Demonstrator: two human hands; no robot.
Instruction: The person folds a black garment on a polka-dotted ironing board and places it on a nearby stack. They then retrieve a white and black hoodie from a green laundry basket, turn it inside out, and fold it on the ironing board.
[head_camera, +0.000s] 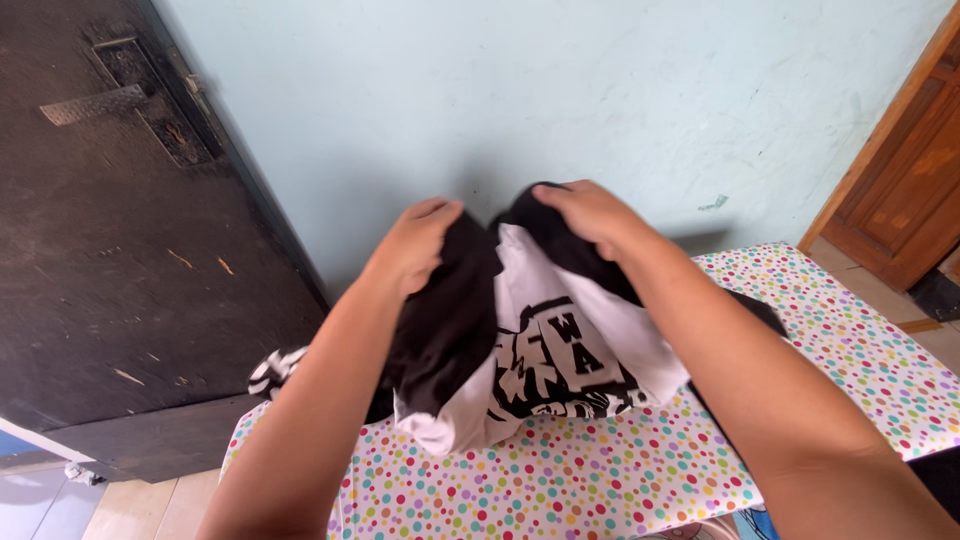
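Left hand: your left hand (415, 243) is closed over a bunch of black cloth at the top of the garment, knuckles up, fingers curled in.
Right hand: your right hand (590, 212) grips the other black fold just beside it, fingers bent over the top edge; the two hands sit near each other, apart by a narrow gap.
Garment: the black and white garment (545, 350) hangs from both hands, its lower part resting on the desk; soft, limp fabric, black sleeves and a white panel with a bold black print.
Desk: the desk (850, 330) is covered in a white sheet with small many-coloured dots, smooth and flat; the garment lies over its left half.
Desk edges: the near edge runs under your forearms; the left end stops near the dark door, and a striped bit of cloth hangs over it.
Open room: bare dotted surface lies to your right and in front of the garment.
Wall: the pale blue-green wall (560, 90) stands close behind the desk, matte, lightly scuffed.
Doors: a dark, rough metal door (110, 250) leans in at the left; a brown wooden door (905, 190) stands at the right.
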